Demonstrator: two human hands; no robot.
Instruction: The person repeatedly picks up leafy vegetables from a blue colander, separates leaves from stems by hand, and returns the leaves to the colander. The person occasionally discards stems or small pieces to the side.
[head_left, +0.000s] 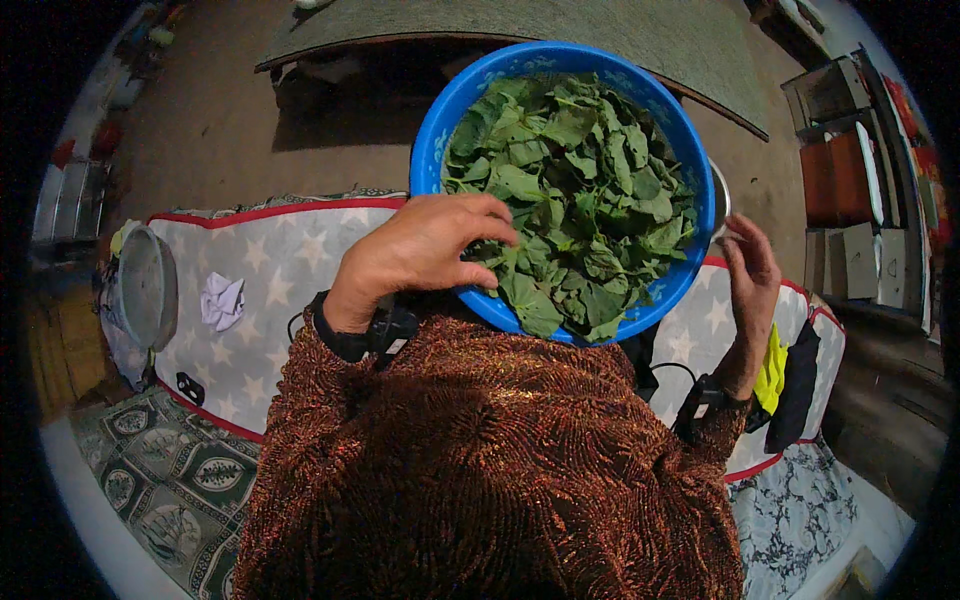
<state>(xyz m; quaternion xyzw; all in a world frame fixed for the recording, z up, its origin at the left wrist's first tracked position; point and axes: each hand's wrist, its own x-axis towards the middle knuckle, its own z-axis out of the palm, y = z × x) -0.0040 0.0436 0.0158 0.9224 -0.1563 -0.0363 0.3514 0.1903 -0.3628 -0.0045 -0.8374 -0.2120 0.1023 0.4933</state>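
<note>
A blue plastic basin (427, 139) rests before me, heaped with green leaves (570, 180). Over its left rim reaches my left hand (427, 244), thumb and fingers apart at the edge of the leaves; whether a leaf lies between them cannot be made out. Outside the right rim is my right hand (752, 259), its fingertips at the edge of a shiny metal vessel (721, 195) that is mostly hidden behind the basin. Whether those fingers grip the vessel is unclear.
A star-patterned mat with red edging (277, 247) bears a crumpled white cloth (223, 301). At its left end stands a grey basin (146, 285). A yellow cloth (771, 371) lies at the right. Beyond stands a low table (450, 19); shelves (840, 180) stand far right.
</note>
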